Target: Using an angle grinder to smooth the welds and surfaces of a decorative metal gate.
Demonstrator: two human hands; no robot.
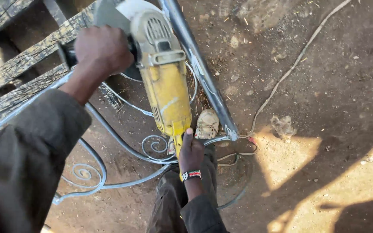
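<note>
The 2 hands share the yellow grinder: left hand clamped on the side handle ahead for steadying, right hand closed round the rear grip, body spanning between them above the scrollwork.

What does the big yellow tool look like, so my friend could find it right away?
Look at the grey metal frame with curly scrolls lying on the dirt ground. Above it, the left hand and right hand hold an angle grinder. It is the only bright yellow thing there.
</note>
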